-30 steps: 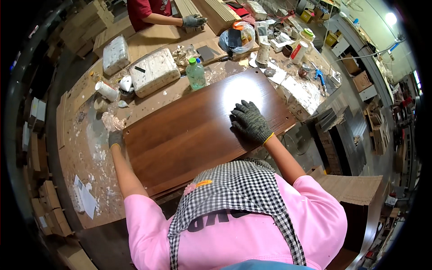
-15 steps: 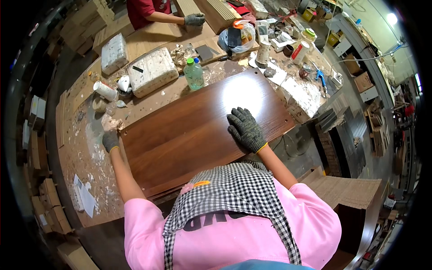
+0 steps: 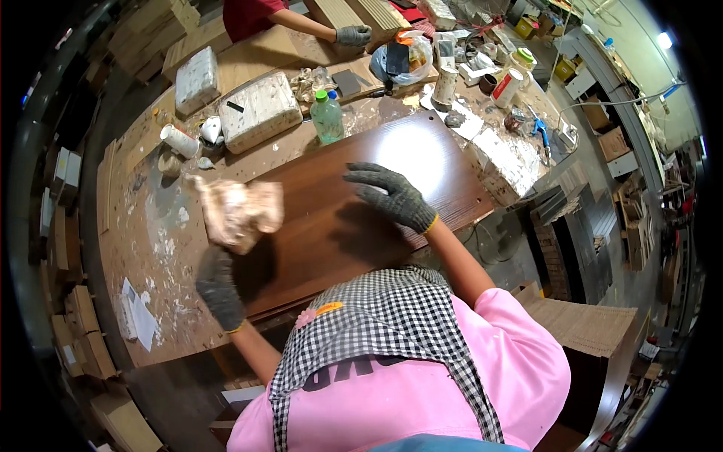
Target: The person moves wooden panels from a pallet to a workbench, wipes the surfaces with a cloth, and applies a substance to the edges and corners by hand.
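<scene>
A dark brown wood panel (image 3: 316, 218) with a glossy surface and small corner holes lies slantwise on the worktable in front of me. My left hand (image 3: 220, 290), in a dark grey knit glove, grips a crumpled beige rag (image 3: 239, 215) raised over the panel's left end; the rag is slightly blurred. Above the panel's middle, my right hand (image 3: 392, 196) in a matching glove has its fingers stretched out to the left. It holds nothing, and its shadow falls on the wood below.
Beyond the panel stand a green-capped bottle (image 3: 327, 118), paint-spattered blocks (image 3: 261, 113) and a white tube (image 3: 179, 140). A blue air gun (image 3: 539, 129) lies at the right. Across the table a co-worker's gloved hand (image 3: 352, 35) rests by some boards. Cardboard (image 3: 580, 320) is beside me at right.
My left hand has come off the panel's left edge toward me and rightward, lifting the rag over the wood. My right hand has risen off the surface and shifted slightly left.
</scene>
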Available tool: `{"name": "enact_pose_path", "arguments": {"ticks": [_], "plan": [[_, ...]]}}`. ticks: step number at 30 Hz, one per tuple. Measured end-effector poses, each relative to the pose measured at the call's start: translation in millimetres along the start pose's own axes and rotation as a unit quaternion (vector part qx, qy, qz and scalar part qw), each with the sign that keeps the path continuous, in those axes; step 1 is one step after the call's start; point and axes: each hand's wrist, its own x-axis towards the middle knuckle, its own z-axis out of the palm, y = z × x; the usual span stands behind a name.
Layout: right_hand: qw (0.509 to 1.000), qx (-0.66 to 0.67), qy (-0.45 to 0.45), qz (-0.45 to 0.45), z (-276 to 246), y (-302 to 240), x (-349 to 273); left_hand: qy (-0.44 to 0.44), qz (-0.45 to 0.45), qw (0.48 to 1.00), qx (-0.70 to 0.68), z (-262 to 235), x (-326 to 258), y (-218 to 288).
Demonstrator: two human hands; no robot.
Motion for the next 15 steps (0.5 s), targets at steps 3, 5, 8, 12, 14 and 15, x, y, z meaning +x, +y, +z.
{"name": "enact_pose_path", "arguments": {"ticks": [3, 5, 8, 12, 14, 15], "plan": [[0.977, 0.209, -0.033, 0.019, 40.6, -24.2, 13.4, -0.15, 0.038, 0.987, -0.042, 26.1, -26.6, 4.4], [0.944, 0.289, -0.135, 0.087, 62.7, -52.6, 17.2, -0.258, 0.063, 0.963, -0.046, 43.1, -39.4, 29.3], [0.894, 0.39, -0.218, -0.028, 133.2, 32.7, 16.0, -0.254, 0.181, 0.949, 0.04, 51.4, -41.3, 36.8], [0.957, 0.268, -0.095, -0.056, 76.8, -35.8, 33.1, 0.016, 0.1, 0.948, 0.301, -36.0, -38.5, -78.9], [0.976, 0.195, -0.013, 0.095, 77.5, -59.1, 46.4, 0.03, 0.009, 0.909, 0.416, -62.0, -48.2, -115.7], [0.996, 0.019, 0.083, 0.03, 87.2, -64.6, 48.8, 0.045, -0.074, 0.851, 0.518, -62.8, -49.3, -126.8]]}}
